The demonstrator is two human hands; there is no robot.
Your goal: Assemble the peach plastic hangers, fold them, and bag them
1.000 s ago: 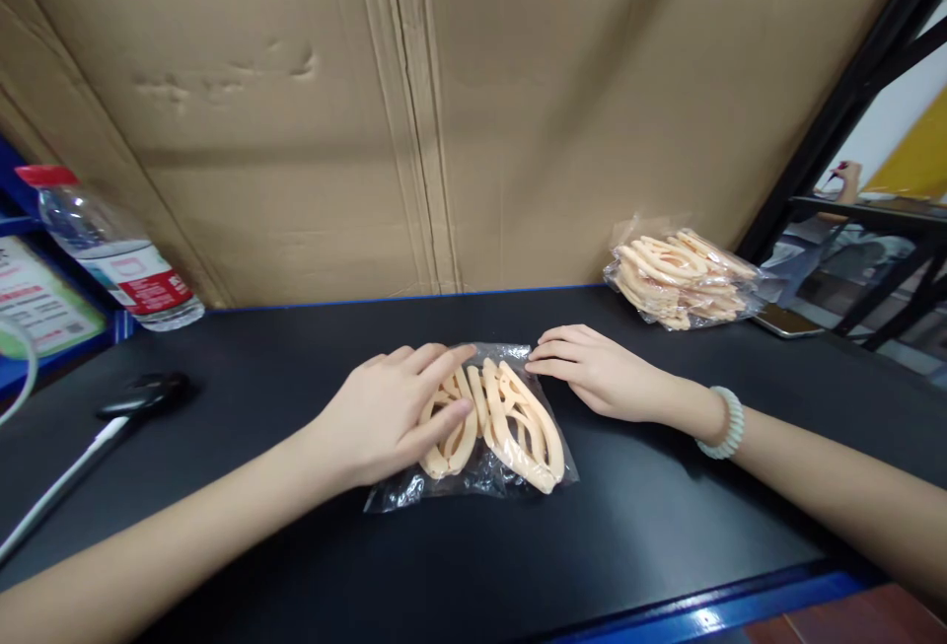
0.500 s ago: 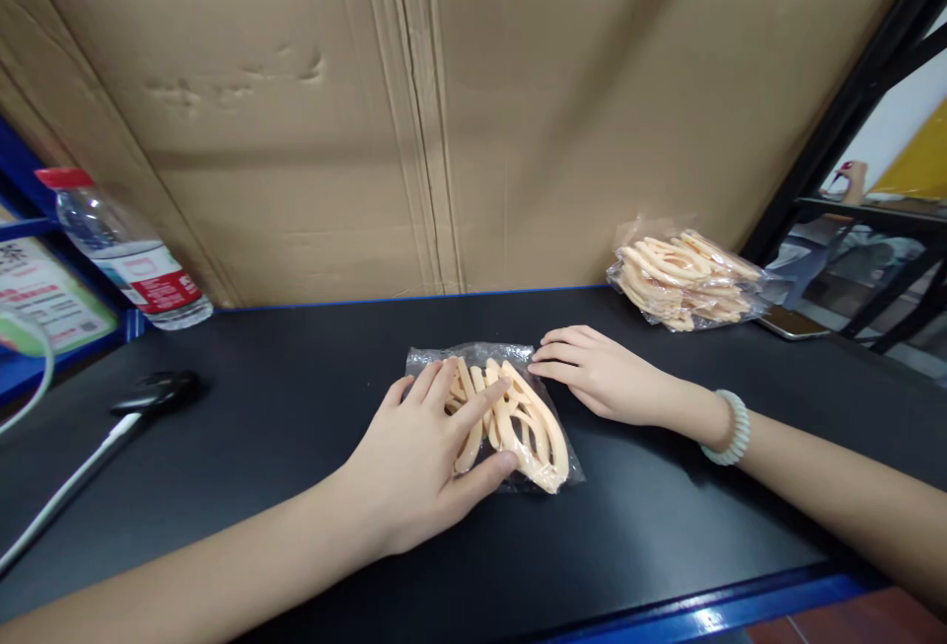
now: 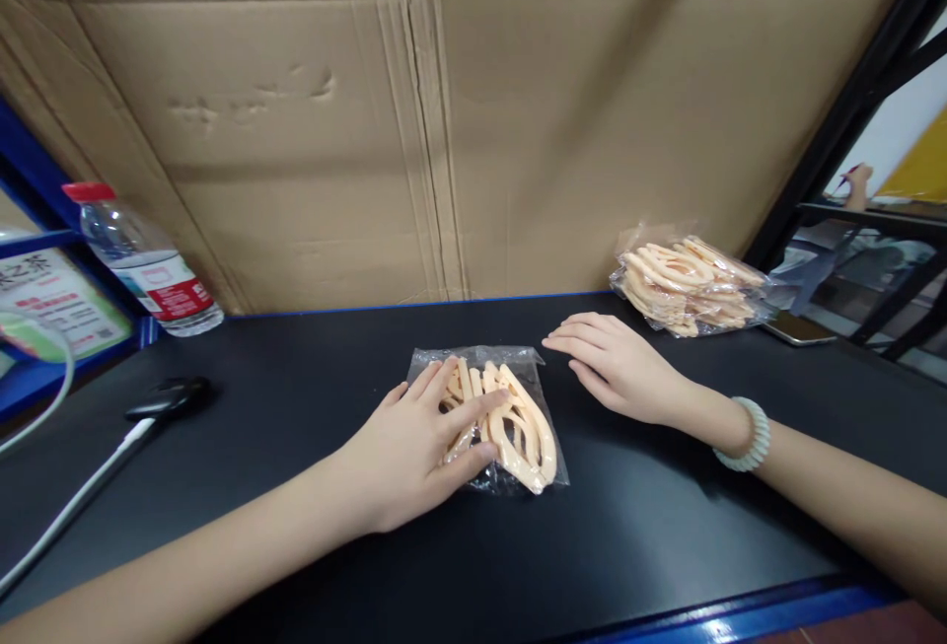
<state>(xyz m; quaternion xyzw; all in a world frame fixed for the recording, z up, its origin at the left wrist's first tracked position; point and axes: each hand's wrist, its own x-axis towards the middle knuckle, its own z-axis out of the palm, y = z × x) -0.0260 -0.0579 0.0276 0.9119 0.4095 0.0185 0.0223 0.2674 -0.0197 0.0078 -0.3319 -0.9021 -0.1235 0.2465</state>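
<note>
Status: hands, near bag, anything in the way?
Left hand spread on near bag. Right hand open beside it. Beige pieces inside. Second bag back right, not in the way.

A black tabletop [image 3: 651,536] with blue edging [image 3: 740,621] stands before a creased brown cardboard panel [image 3: 533,131], black metal frame [image 3: 843,116] at right, reddish floor [image 3: 880,624] below.

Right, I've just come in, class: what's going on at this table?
A person's left hand lies spread over a clear plastic bag of cream openwork pieces on the black table. The right hand is beside the bag's far right corner, fingers extended. A second, fuller bag of similar pieces sits at the back right.
</note>
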